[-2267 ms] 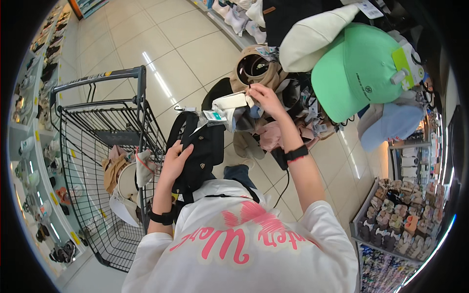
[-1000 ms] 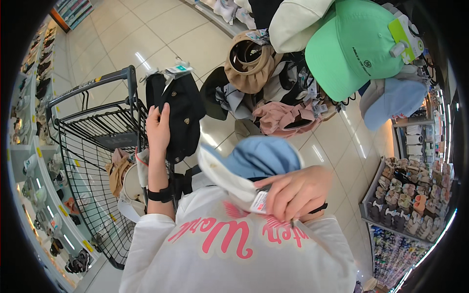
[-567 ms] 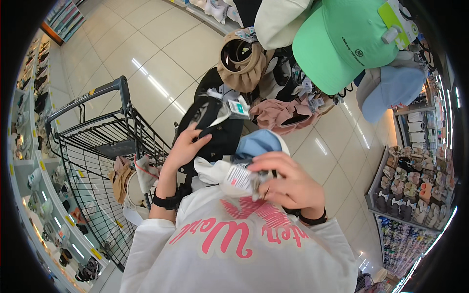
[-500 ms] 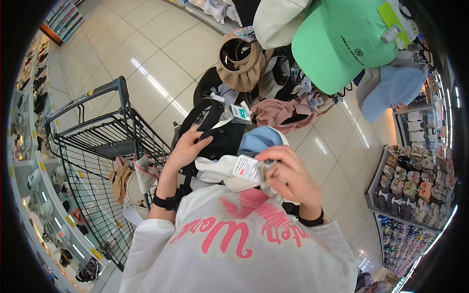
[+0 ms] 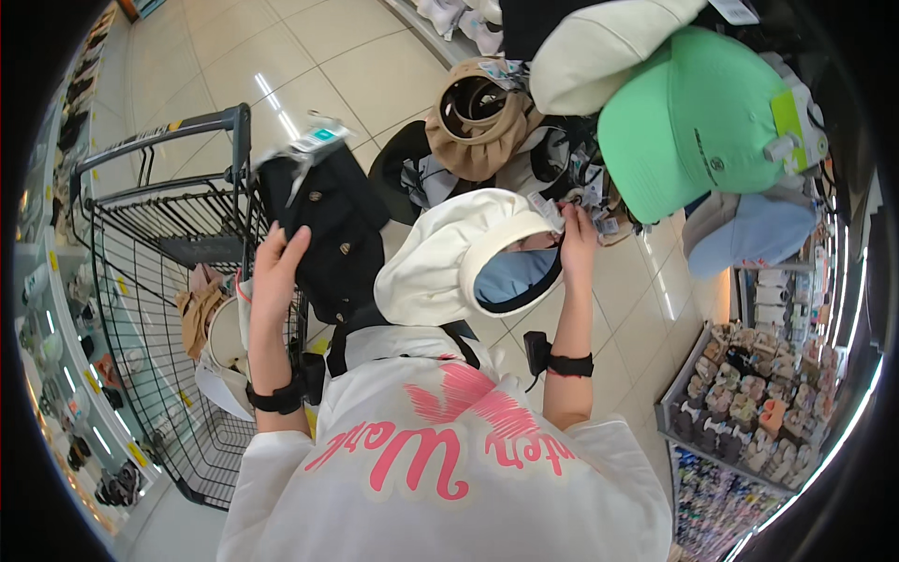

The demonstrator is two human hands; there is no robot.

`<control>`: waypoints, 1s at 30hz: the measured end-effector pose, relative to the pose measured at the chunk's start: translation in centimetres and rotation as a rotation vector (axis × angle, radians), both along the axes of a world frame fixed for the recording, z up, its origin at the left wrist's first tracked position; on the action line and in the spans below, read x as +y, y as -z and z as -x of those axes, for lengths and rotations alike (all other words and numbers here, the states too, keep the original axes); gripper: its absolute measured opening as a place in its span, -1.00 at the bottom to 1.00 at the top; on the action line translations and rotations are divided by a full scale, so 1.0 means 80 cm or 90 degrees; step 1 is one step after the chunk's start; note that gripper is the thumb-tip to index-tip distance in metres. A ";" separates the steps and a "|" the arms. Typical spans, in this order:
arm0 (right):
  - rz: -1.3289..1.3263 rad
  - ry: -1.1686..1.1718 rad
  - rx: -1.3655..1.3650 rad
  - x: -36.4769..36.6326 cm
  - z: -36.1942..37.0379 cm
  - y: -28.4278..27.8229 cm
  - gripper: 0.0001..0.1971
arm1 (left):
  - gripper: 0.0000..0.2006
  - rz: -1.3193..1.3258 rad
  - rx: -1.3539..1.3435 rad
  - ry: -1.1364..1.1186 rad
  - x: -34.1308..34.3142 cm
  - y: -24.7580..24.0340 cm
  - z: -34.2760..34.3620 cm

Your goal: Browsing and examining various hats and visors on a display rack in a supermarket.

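Note:
My left hand, at the cart's side, is closed around the edge of black hats with small metal emblems. A white and teal tag sticks up from their far end. My right hand pinches the rim of a white beret-like hat by its label. The hat is tilted, so its opening shows light blue fabric with a dark edge inside; whether this is lining or a second hat, I cannot tell.
A black wire shopping cart on the left holds a tan and a white item. Ahead hang a tan visor hat, a green cap, a cream hat and a blue-grey cap. Shelves of small goods line the right.
My left hand has moved left toward the cart with the black hats. My right hand has moved right and lifted the white hat, turning its blue inside into view.

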State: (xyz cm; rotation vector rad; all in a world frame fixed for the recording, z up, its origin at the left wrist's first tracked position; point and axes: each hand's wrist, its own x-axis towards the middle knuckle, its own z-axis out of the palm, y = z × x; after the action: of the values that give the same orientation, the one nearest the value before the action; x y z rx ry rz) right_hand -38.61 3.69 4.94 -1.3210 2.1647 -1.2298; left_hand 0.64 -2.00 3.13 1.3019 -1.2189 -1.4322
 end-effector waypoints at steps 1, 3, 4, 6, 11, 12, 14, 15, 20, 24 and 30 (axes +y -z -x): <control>-0.065 0.051 -0.045 -0.010 0.007 0.005 -0.73 | -0.77 0.004 0.039 -0.057 0.006 -0.019 -0.003; -0.045 0.040 0.045 -0.032 0.040 0.041 -0.73 | -0.74 -0.039 0.188 -0.141 0.017 -0.053 -0.006; -0.022 0.035 0.132 -0.046 0.043 0.046 -0.72 | -0.74 -0.043 0.204 -0.137 0.024 -0.063 -0.011; -0.013 0.042 -0.135 -0.065 0.040 0.044 -0.73 | -0.73 -0.048 0.220 -0.142 0.036 -0.078 -0.020; 0.151 0.013 -0.600 -0.107 0.032 0.048 -0.80 | -0.75 0.047 0.089 0.024 0.047 -0.083 -0.019; 0.194 -0.001 -0.645 -0.111 0.035 0.052 -0.79 | -0.77 0.030 0.070 0.057 0.044 -0.082 -0.020; 0.189 -0.011 -0.620 -0.122 0.047 0.053 -0.78 | -0.77 0.040 0.036 0.045 0.044 -0.073 -0.018; 0.190 -0.017 -0.593 -0.126 0.044 0.049 -0.77 | -0.77 0.051 0.004 0.042 0.044 -0.070 -0.016; 0.054 -0.055 -0.024 -0.128 0.059 0.055 -0.69 | -0.77 0.033 0.006 -0.068 0.047 -0.070 -0.016; 0.048 -0.040 0.121 -0.133 0.052 0.058 -0.69 | -0.73 -0.006 0.090 -0.081 0.043 -0.072 -0.019; 0.008 0.042 0.187 -0.139 0.061 0.070 -0.69 | -0.71 0.018 0.108 -0.062 0.028 -0.068 -0.007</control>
State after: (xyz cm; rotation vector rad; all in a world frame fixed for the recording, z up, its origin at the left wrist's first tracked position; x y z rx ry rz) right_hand -43.52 -7.43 -0.66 -1.5304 2.4189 -1.1348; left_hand 1.23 0.20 8.58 1.1784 -1.0457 -1.4196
